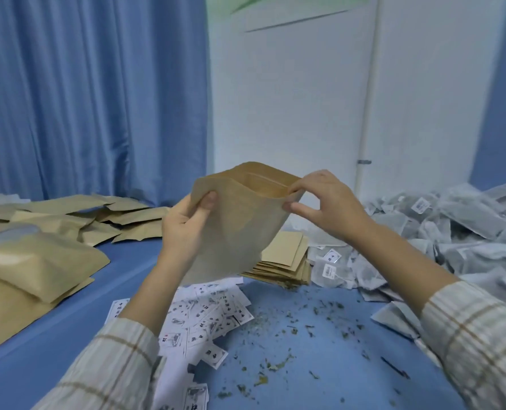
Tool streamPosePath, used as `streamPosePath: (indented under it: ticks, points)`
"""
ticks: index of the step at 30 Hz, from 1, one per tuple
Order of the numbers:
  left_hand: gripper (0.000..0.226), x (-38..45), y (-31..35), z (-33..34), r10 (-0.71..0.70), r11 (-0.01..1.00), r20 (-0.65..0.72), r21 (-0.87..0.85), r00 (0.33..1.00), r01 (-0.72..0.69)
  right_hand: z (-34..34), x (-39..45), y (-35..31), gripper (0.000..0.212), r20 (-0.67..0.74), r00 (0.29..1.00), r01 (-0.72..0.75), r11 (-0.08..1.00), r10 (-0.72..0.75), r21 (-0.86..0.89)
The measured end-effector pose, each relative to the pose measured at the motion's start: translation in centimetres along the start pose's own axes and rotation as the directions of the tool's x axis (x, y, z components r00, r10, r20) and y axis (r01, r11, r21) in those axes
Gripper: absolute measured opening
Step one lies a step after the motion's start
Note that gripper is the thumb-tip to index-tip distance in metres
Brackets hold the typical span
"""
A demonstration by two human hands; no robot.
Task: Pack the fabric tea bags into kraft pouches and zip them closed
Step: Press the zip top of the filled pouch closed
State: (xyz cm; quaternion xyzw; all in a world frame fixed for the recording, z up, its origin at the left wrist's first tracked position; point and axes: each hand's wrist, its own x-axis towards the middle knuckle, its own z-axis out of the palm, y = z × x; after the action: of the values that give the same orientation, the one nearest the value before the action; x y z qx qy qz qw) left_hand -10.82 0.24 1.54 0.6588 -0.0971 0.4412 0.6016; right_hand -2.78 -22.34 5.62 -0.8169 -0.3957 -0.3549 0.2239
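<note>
now both hands, left hand [186, 223] and right hand [325, 202], hold open an apparently empty kraft pouch [240, 229].

One kraft pouch [234, 220] is held up open, pinched between two hands, the left hand [183, 223] and the right hand [328, 205]. One stack of flat pouches [287, 261] lies mid-worktop. Two filled pouches [30, 270] sit at the left edge. Loose pouches [77, 214] at the far left, tea bags [453, 235] along the right edge and printed labels [210, 315] at the near edge are too heaped to count (dozens, seemingly).
</note>
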Motion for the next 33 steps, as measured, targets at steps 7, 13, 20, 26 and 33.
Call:
streamPosePath:
  ticks: [7, 13, 20, 26, 33]
  points:
    - [0.013, 1.6, 2.4, 2.7, -0.212, 0.949, 0.123, -0.210, 0.969, 0.234, -3.4, 1.2, 0.3, 0.046, -0.217, 0.947, -0.135, 0.904, 0.238, 0.406]
    - [0.044, 1.5, 1.7, 4.9, -0.389, 0.808, 0.207, -0.392, 0.898, 0.440, -5.0, -0.2, 3.0, 0.030, 0.097, 0.889, -0.354, 0.537, 0.448, 0.766]
    - [0.023, 0.6, 0.0, 6.9, -0.450, 0.854, 0.088, -0.247, 0.889, 0.457, -4.5, -2.1, 4.7, 0.007, -0.003, 0.808, -0.346, 0.479, 0.589, 0.807]
    - [0.016, 0.6, -0.6, 8.3, -0.408, 0.909, -0.122, -0.147, 0.905, 0.390, -3.9, -4.2, 6.1, 0.010, 0.063, 0.604, -0.380, 0.218, 0.794, 0.899]
    - [0.039, -1.4, -2.1, 10.0, -0.264, 0.955, -0.073, 0.117, 0.962, 0.271, -3.1, -4.9, 6.9, 0.024, -0.159, 0.723, -0.630, 0.735, 0.673, 0.250]
